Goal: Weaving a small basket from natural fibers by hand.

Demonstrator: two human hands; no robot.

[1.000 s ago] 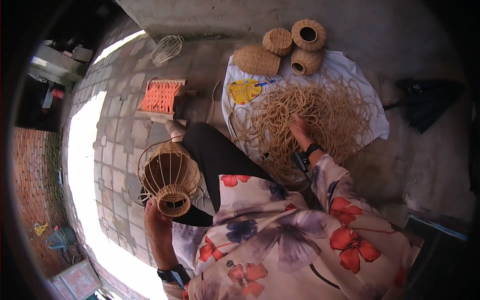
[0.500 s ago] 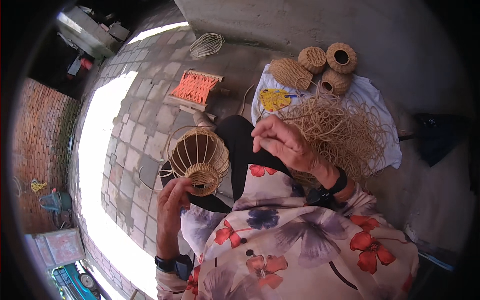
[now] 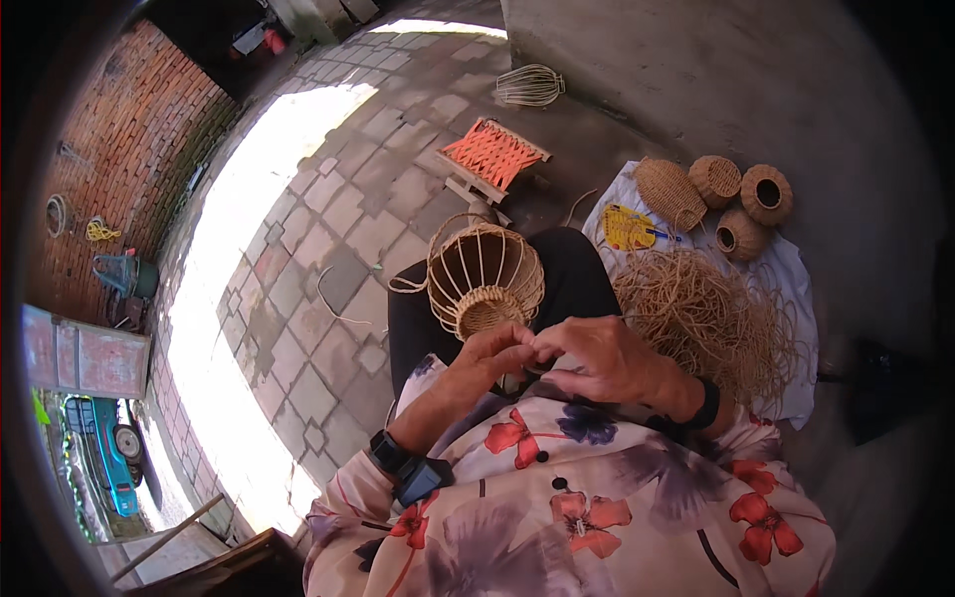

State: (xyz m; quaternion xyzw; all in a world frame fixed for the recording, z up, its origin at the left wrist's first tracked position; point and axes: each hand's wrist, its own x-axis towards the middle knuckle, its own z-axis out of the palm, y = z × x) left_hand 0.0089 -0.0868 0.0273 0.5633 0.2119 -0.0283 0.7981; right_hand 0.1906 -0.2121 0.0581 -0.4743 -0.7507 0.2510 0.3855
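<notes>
Between my knees rests a half-woven cord basket [image 3: 513, 261] with bare pale ribs on its near left side and a woven neck toward me. A loose cord end curls off its left. Just in front of that neck my left hand [image 3: 492, 356] and my right hand [image 3: 609, 360] meet, fingertips pinched together. Whatever lies between those fingertips is too small or hidden to make out. To the right of my right hand, a big tangled heap of brown cord [image 3: 696, 308] spreads over a white cloth [image 3: 804, 343].
Several finished woven baskets [image 3: 668, 189] stand at the cloth's far end, beside a yellow fan-shaped card [image 3: 627, 229]. Ahead is a low stool [image 3: 494, 154] with orange webbing; a bare rib frame [image 3: 530, 86] lies beyond it. A concrete wall [image 3: 716, 80] runs along the right.
My left hand has left the basket's neck, and my right hand has come down from over the cord heap to meet it. The view has swung left.
</notes>
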